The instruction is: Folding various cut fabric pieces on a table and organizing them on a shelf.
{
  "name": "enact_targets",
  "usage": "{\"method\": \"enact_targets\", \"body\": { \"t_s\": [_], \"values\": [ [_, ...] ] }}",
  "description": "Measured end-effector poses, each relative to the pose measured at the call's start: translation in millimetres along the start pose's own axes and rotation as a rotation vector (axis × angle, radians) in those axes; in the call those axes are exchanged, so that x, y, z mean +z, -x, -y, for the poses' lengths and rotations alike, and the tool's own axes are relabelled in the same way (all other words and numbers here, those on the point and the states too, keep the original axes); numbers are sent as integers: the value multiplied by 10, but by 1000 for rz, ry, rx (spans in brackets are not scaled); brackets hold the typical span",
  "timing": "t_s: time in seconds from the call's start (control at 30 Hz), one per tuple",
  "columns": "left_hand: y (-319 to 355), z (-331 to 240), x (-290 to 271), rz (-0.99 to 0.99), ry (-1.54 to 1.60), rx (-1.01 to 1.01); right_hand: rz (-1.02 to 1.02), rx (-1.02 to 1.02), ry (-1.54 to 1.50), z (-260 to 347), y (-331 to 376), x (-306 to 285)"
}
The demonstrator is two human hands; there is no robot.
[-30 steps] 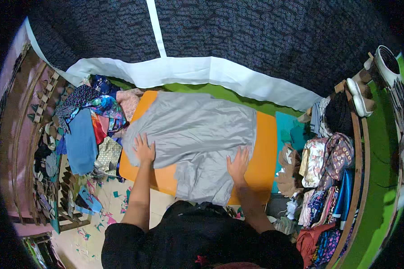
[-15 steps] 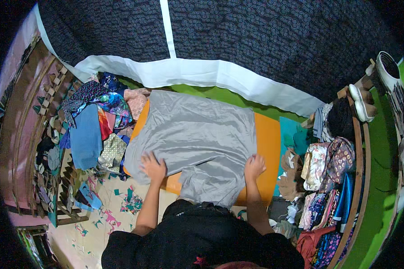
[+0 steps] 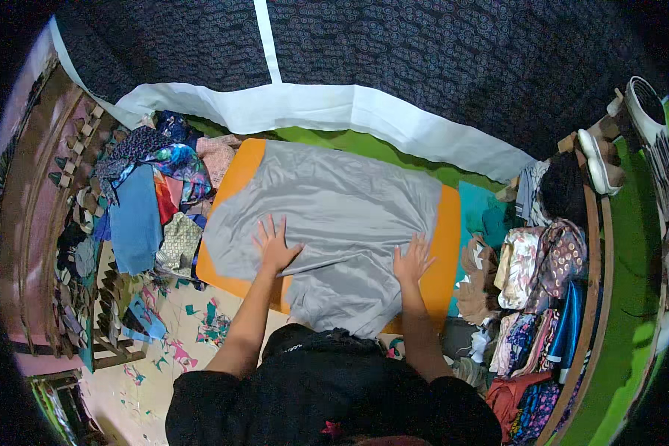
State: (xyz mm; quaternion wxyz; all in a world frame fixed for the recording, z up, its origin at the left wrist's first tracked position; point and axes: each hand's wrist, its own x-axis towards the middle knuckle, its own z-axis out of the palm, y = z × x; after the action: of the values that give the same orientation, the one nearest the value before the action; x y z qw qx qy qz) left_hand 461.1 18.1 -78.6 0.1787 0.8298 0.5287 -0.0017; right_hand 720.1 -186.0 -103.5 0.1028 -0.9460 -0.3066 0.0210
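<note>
A grey, shiny cloth lies spread and wrinkled over an orange board, which shows along its left and right sides. Its lower part hangs toward my body. My left hand rests flat on the left half of the cloth with fingers spread. Near the cloth's right edge, my right hand also lies flat with its fingers apart. Neither hand grips anything.
Left of the board is a heap of mixed clothes with blue cloth on it. Folded fabrics stack on the right beside a wooden rail. Fabric scraps litter the floor. A dark patterned curtain hangs behind.
Both hands have moved farther up the cloth, the left also inward, and their fingers have spread. The cloth has shifted slightly right, so more orange shows at the upper left.
</note>
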Motion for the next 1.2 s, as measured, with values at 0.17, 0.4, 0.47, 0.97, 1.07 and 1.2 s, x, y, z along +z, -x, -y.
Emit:
{"method": "enact_targets", "body": {
  "t_s": [0.17, 0.4, 0.47, 0.97, 1.07, 1.2],
  "values": [
    [-335, -26, -97, 20, 97, 49, -10, 62, -34, 92, -57, -25],
    [285, 392, -113, -551, 488, 90, -126, 117, -259, 13, 279, -116],
    [800, 651, 161, -726, 633, -30, -349, 168, -278, 33, 782, -151],
    [1637, 1386, 803, 708, 1174, 130, 110, 499, -1068, 457, 2675, 278],
    [1774, 1411, 899, 829, 1048, 325, 104, 507, -1070, 381, 2936, 419],
    [2043, 1518, 983, 555, 897, 287, 388, 449, -757, 238, 3272, 439]
  ]
}}
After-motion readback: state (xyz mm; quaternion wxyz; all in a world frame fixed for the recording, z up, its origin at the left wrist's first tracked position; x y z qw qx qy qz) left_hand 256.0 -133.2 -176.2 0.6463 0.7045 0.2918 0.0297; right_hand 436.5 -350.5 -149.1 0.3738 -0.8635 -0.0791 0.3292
